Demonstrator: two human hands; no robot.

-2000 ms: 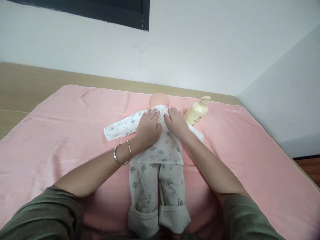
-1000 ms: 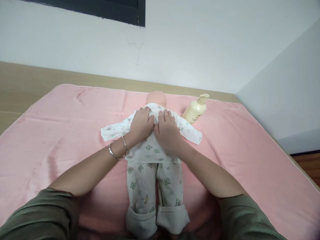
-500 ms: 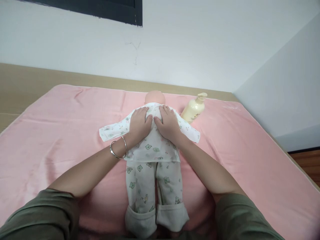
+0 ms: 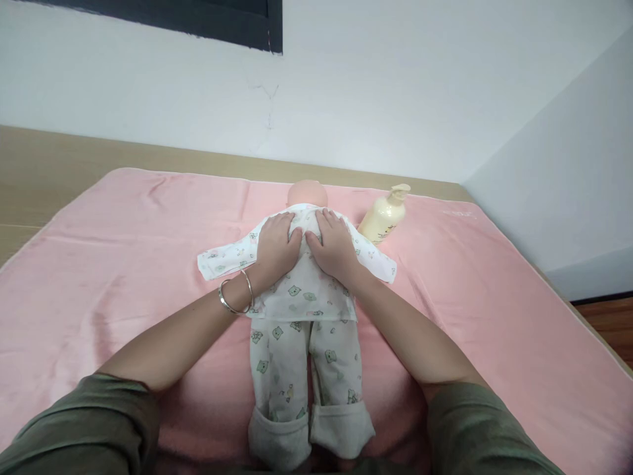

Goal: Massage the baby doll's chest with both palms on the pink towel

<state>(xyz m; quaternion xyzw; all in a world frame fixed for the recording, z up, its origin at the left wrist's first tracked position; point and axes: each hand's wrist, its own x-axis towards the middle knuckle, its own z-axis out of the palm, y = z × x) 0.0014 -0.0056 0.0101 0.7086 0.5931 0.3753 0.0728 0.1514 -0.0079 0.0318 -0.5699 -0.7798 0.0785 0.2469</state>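
A baby doll (image 4: 307, 192) lies stretched out on a pink sheet, its bald head at the far end and no face showing. It wears a white printed top (image 4: 309, 293) and matching trousers (image 4: 284, 359) with turned-up cuffs. My left hand (image 4: 277, 243) rests flat on the upper left of the top, fingers extended towards the head. Beside it, my right hand (image 4: 333, 244) lies flat on the upper right. The two thumbs point at each other with a small gap between them. Both hands are open, and neither grips anything.
A pale yellow pump bottle (image 4: 383, 216) is just right of the doll's sleeve, near the sheet's far edge. The pink sheet (image 4: 123, 244) covers a wooden surface (image 4: 59, 158). Behind stands a white wall (image 4: 370, 86) with a dark frame (image 4: 232, 23).
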